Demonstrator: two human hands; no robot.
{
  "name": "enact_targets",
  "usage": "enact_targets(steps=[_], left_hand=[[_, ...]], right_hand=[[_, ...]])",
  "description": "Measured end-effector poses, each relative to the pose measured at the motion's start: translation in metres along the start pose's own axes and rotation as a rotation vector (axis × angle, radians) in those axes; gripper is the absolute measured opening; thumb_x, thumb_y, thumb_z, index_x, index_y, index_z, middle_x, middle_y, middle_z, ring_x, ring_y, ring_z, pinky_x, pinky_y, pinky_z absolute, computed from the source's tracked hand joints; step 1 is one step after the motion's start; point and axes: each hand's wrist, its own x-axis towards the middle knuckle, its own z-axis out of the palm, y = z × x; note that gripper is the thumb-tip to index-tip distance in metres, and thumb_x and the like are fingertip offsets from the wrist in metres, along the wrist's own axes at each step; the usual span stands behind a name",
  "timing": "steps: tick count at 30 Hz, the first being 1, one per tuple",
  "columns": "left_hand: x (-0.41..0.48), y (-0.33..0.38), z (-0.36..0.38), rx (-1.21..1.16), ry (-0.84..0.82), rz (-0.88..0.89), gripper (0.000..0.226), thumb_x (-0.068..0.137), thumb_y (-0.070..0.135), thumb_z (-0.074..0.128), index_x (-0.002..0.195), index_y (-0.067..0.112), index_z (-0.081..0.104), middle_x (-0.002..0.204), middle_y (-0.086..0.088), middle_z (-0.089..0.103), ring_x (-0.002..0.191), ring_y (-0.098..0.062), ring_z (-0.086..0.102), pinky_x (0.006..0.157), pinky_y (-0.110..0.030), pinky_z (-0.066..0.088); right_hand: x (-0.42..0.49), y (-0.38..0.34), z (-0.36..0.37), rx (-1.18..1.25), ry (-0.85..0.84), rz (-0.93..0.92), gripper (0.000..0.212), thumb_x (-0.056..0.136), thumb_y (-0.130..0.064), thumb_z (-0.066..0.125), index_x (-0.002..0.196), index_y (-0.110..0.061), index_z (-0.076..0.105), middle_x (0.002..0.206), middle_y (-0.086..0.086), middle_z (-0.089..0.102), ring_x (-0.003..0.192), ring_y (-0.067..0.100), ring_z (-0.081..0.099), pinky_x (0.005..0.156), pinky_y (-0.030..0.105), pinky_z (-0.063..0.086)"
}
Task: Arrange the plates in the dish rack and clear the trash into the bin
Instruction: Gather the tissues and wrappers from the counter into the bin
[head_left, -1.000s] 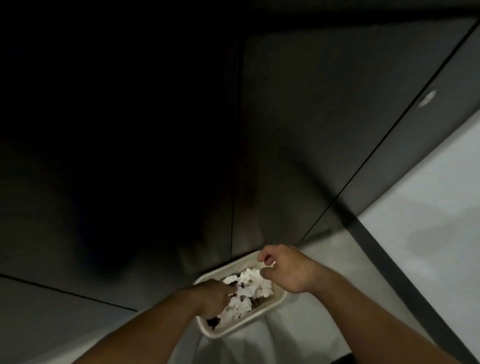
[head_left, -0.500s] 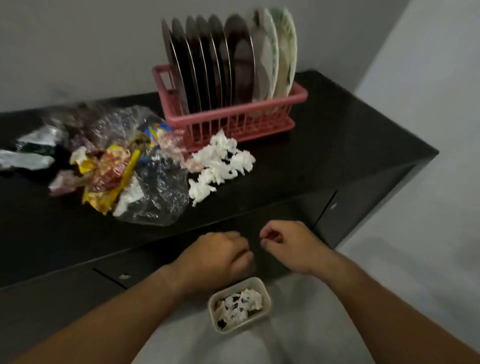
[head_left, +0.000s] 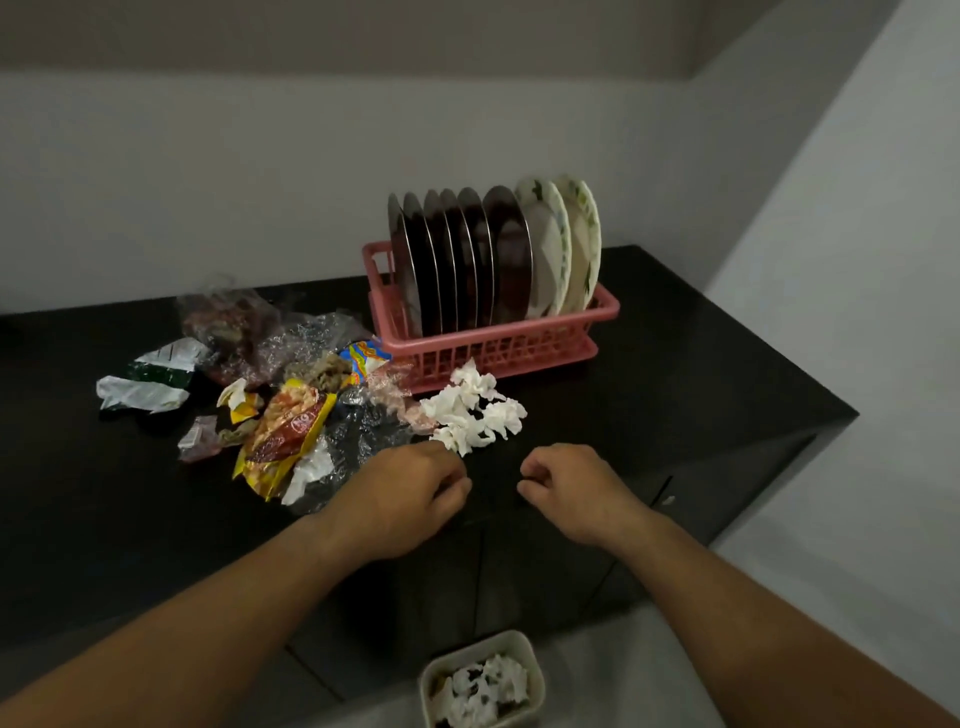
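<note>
A pink dish rack (head_left: 605, 310) stands on the black cabinet top (head_left: 701, 374), holding several upright plates (head_left: 498, 260), steel ones and two white patterned ones. Crumpled white tissues (head_left: 475, 413) lie in front of the rack. A heap of wrappers and clear plastic (head_left: 291, 421) spreads to their left. My left hand (head_left: 410, 493) hovers with curled fingers just below the tissues, holding nothing. My right hand (head_left: 576, 488) is beside it, fingers curled, also without anything in it. A small white bin (head_left: 535, 660) on the floor below holds white tissues.
Torn green-and-white packets (head_left: 145, 382) lie at the far left of the cabinet top. The cabinet's right edge drops to a pale floor (head_left: 831, 597). A grey wall (head_left: 311, 182) rises behind the cabinet.
My view has lifted from the bin up to the cabinet top. Both hands have risen from the bin to the cabinet's front edge near the tissues.
</note>
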Motion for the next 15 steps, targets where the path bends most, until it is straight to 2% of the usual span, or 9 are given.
enact_targets(steps=[5, 7, 9, 11, 13, 15], left_hand=[[0.033, -0.034, -0.008, -0.006, 0.059, 0.018, 0.024, 0.095, 0.037, 0.049, 0.103, 0.022, 0.066, 0.098, 0.006, 0.061, 0.09, -0.013, 0.058, 0.078, -0.033, 0.048], [0.047, -0.047, -0.01, -0.022, 0.057, 0.043, 0.025, 0.096, 0.037, 0.049, 0.106, 0.022, 0.066, 0.1, 0.006, 0.061, 0.09, -0.013, 0.057, 0.079, -0.033, 0.049], [0.058, -0.062, -0.011, -0.037, 0.058, 0.068, 0.026, 0.096, 0.038, 0.049, 0.107, 0.022, 0.066, 0.1, 0.006, 0.06, 0.089, -0.011, 0.056, 0.079, -0.033, 0.048], [0.068, -0.077, -0.01, -0.03, 0.053, 0.093, 0.026, 0.095, 0.039, 0.048, 0.107, 0.022, 0.065, 0.099, 0.006, 0.06, 0.09, -0.012, 0.056, 0.079, -0.033, 0.048], [0.075, -0.089, -0.009, -0.027, 0.046, 0.108, 0.026, 0.095, 0.039, 0.049, 0.106, 0.022, 0.065, 0.099, 0.006, 0.06, 0.091, -0.012, 0.056, 0.079, -0.032, 0.048], [0.084, -0.097, -0.009, -0.023, 0.047, 0.128, 0.025, 0.095, 0.038, 0.048, 0.104, 0.022, 0.065, 0.099, 0.007, 0.06, 0.092, -0.013, 0.056, 0.08, -0.032, 0.047]], right_hand=[[0.048, -0.01, -0.002, -0.074, 0.137, 0.07, 0.014, 0.095, -0.032, 0.061, 0.106, -0.025, 0.063, 0.109, -0.006, 0.053, 0.091, 0.011, 0.056, 0.082, 0.033, 0.053], [0.071, -0.013, -0.002, -0.102, 0.193, 0.066, 0.022, 0.094, -0.033, 0.063, 0.113, -0.024, 0.061, 0.116, -0.004, 0.051, 0.095, 0.014, 0.056, 0.084, 0.033, 0.052], [0.093, -0.013, 0.002, -0.104, 0.167, 0.077, 0.039, 0.091, -0.034, 0.066, 0.126, -0.024, 0.055, 0.125, -0.002, 0.049, 0.104, 0.017, 0.056, 0.088, 0.034, 0.05], [0.108, -0.011, 0.011, -0.135, 0.064, 0.11, 0.05, 0.09, -0.034, 0.068, 0.136, -0.025, 0.049, 0.13, 0.0, 0.046, 0.113, 0.021, 0.055, 0.093, 0.035, 0.049], [0.114, -0.008, 0.019, -0.173, 0.015, 0.128, 0.039, 0.094, -0.03, 0.063, 0.131, -0.024, 0.053, 0.127, 0.003, 0.048, 0.108, 0.023, 0.056, 0.09, 0.034, 0.048], [0.114, -0.004, 0.02, -0.149, 0.056, 0.138, 0.025, 0.095, -0.024, 0.058, 0.119, -0.021, 0.059, 0.119, 0.003, 0.051, 0.1, 0.022, 0.057, 0.084, 0.033, 0.048]])
